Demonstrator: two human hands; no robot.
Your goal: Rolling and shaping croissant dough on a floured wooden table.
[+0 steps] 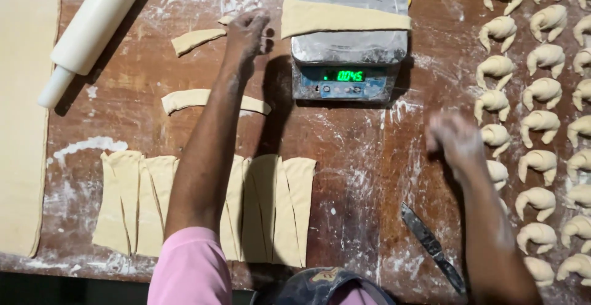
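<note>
Counter (pixel 369 176): brown wood, dusted with flour.

Left hand (pixel 247 31): reached out to 12 o'clock, fingers bunched on a small dough scrap (pixel 226 19) just left of the scale; whether they pinch it or only touch it cannot be told.

Right hand (pixel 454 137): blurred, at 3 o'clock, fingers loosely apart, holding nothing visible, just beside the column of shaped rolls.

Digital scale (pixel 349 46): one, steel platform, green lit display. One long dough triangle (pixel 345 17) lies across the platform, its tip hanging past the right edge.

Cut dough triangles (pixel 271 209): one row at 6 o'clock, about seven or eight pieces side by side; the left forearm crosses the row and hides part of it, so the count is not exact.

Loose dough strips: two, one (pixel 197 39) at 11 o'clock, one (pixel 191 100) below it, passing under the forearm.

Dough sheet (pixel 21 120): one, uncut, along the left edge at 9 o'clock.

Rolling pin (pixel 92 28): one, white, lying tilted at 10 o'clock.

Shaped crescent rolls (pixel 538 120): roughly twenty-five in view, in three columns at 3 o'clock, some cut off by the frame.

Bench knife (pixel 431 246): one, metal blade, at 5 o'clock beside the right forearm.
</note>
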